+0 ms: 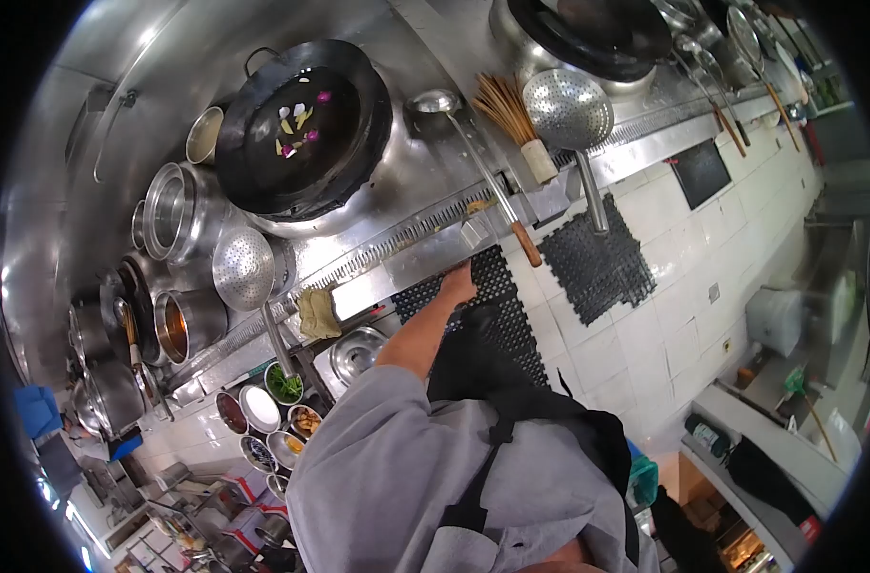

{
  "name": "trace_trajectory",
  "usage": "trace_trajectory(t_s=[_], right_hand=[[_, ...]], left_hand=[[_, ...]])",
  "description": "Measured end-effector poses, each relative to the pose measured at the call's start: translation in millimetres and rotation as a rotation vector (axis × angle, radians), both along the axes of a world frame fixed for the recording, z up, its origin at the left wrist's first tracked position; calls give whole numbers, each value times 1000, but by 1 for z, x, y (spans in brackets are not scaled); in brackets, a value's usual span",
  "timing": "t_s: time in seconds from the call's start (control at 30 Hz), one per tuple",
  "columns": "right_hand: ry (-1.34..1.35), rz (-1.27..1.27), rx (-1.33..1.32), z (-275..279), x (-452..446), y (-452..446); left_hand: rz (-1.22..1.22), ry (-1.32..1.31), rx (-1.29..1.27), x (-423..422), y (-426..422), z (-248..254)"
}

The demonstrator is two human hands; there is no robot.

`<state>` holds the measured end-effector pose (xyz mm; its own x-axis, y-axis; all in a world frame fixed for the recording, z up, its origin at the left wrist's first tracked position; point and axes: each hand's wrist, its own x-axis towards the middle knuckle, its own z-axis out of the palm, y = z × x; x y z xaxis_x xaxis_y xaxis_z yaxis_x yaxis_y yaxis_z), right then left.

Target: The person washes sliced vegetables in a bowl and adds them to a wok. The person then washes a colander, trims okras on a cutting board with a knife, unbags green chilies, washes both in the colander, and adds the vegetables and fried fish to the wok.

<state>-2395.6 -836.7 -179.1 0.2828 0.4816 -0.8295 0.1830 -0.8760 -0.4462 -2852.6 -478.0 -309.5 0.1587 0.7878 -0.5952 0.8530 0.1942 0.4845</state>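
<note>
My left hand (pixel 459 284) reaches down to the front edge of the steel stove (pixel 411 250). Its fingers are too small and partly hidden to make out. My right hand is out of view. Beyond the left hand sits a black wok (pixel 357 119) holding white, yellowish and purple pieces (pixel 301 116). To the right of that wok lies a ladle (pixel 478 158), its wooden handle jutting past the stove's edge. A bamboo brush (pixel 511 110) and a perforated skimmer (pixel 569 110) lie farther right.
Another wok (pixel 597 38) stands at the upper right. Left are a second skimmer (pixel 244 267), a pot with orange liquid (pixel 191 325) and a folded cloth (pixel 318 313). Several bowls, one with chopped greens (pixel 284 382), stand lower left. Black mats (pixel 597 258) cover parts of the tiled floor.
</note>
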Motion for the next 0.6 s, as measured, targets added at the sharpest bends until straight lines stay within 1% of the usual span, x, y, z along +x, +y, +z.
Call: trace_trajectory(t_s=[0.1,0.23,0.33,0.43,0.53,0.6], right_hand=[[9,-27,-7,-7,-3,-11],[23,-49,-13,-13,-5,-16],[33,-57,-16,-14,-5,-17],[45,-60,-13,-16,-2,-17],[53,-72,1,-19,0,-18],[62,-83,15,-23,0,-22]], left_hand=[[3,-19,25,-2,-4,1],[-68,49,83,1,-9,-3],[-80,73,52,2,-8,-6],[-35,33,-34,6,-6,-3],[-50,74,-15,9,-4,0],[-13,36,-52,9,-4,2]])
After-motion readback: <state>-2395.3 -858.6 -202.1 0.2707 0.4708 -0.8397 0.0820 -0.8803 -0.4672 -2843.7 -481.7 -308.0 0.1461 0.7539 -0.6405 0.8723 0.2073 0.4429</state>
